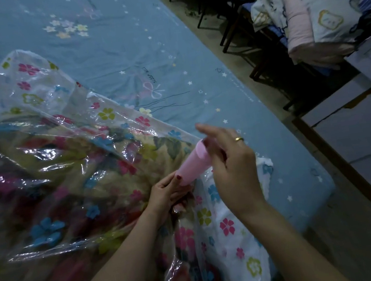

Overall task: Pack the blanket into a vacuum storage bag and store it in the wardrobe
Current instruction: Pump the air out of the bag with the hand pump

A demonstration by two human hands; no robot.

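Blue bedsheet [119,49] beneath flower-printed vacuum bag [37,94] enclosing blanket [66,181]; left hand [166,195] grips the pink pump [191,163] base, right hand [230,158] holds its top.

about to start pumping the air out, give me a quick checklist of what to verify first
1. Blanket inside the vacuum bag: ok, it shows through the clear plastic.
2. Pink pump in hand: ok, right hand grips its upper part, left hand holds its base.
3. Pump seated on the valve: cannot tell, the left hand hides the joint.
4. Bag mouth sealed: cannot tell, no zip line visible.
5. Bag lying flat on the bed: not ok, the plastic is crumpled and puffed.
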